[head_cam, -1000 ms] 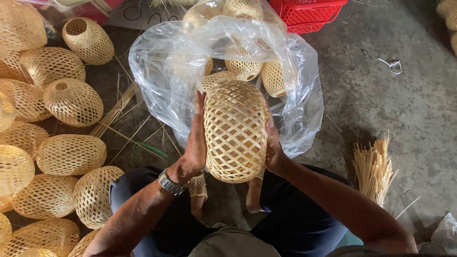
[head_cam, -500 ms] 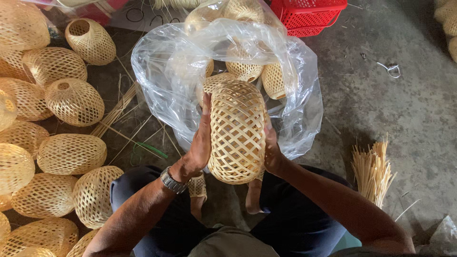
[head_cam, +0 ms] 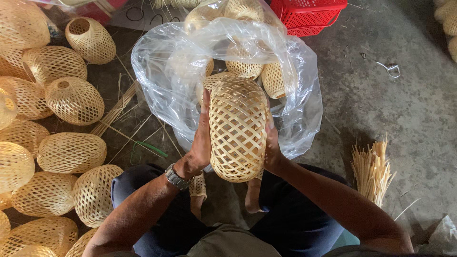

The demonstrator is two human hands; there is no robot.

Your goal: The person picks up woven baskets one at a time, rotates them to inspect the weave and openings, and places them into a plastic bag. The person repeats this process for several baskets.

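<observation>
Fingers (head_cam: 205, 119) flanking woven bamboo basket (head_cam: 238, 128), long axis pointing away

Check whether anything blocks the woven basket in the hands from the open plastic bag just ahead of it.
Nothing visible does. The woven basket, held between left hand and right hand, sits right at the plastic bag mouth. Other baskets already lie deeper inside.

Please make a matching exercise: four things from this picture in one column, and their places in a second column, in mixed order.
1 woven shade
2 plastic bag
3 red crate
4 stick bundle

a standing on the floor at right
b top edge
c between both hands
d open, behind the hands

Pairs: 1-c, 2-d, 3-b, 4-a
</observation>
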